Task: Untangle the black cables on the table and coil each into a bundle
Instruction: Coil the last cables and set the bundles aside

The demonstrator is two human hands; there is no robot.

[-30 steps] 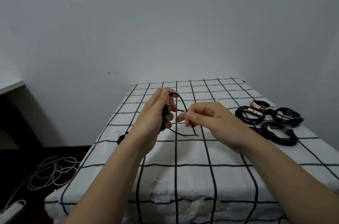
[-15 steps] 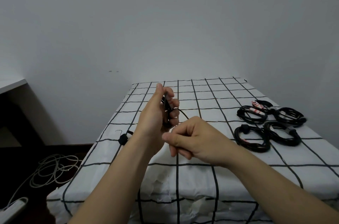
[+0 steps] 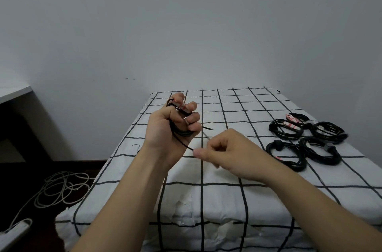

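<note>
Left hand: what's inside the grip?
A coiled black cable sits in the left hand, red-striped tag on top; one strand runs to the right hand. Loop count hidden by the palm.

The left hand (image 3: 166, 127) has turned palm to camera; the right hand (image 3: 227, 153) has drawn the black cable (image 3: 182, 132) rightward.

Left hand (image 3: 170, 127), right hand (image 3: 226, 153): curled, aloft

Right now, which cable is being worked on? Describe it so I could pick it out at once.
Above the left half of the checked table, the raised left hand grips a small black cable coil, its tail pinched by the right hand. Unlike the four bundles lying at the table's right edge, it is held off the cloth.
</note>
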